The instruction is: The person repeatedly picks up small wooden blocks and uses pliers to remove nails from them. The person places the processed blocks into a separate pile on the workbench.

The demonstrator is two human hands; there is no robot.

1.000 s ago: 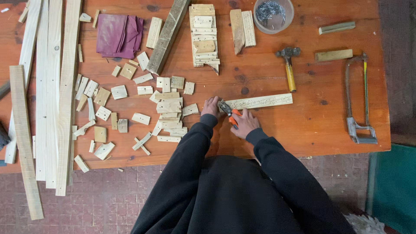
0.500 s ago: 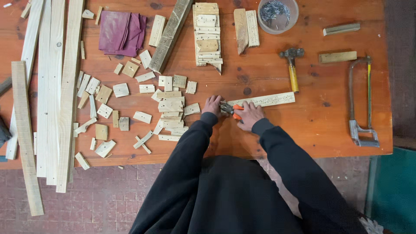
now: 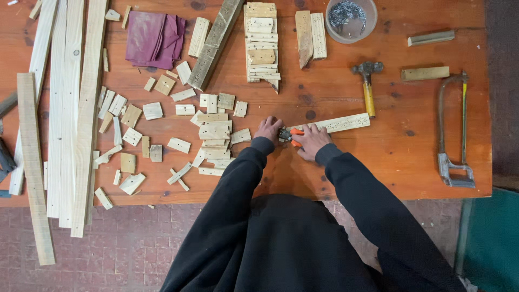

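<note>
My right hand [image 3: 311, 141] grips orange-handled pliers [image 3: 292, 133] whose dark jaws sit at the near end of a pale wooden strip [image 3: 340, 123] dotted with small holes. My left hand [image 3: 268, 128] rests fingers-down on the table just left of the jaws; what lies under it is hidden. Both arms wear black sleeves. The strip lies flat on the reddish wooden table [image 3: 335, 173], pointing right toward a hammer [image 3: 367, 86].
Several small wood offcuts [image 3: 178, 145] lie scattered to the left beside a stack of short pieces [image 3: 213, 135]. Long planks [image 3: 70, 108] line the far left. A purple cloth [image 3: 154, 38], a bowl of nails [image 3: 351, 19] and a hacksaw [image 3: 453, 130] are also there.
My hands have stayed at the strip's end; the right hand and pliers shifted slightly, and the view drifted a little to the right.
</note>
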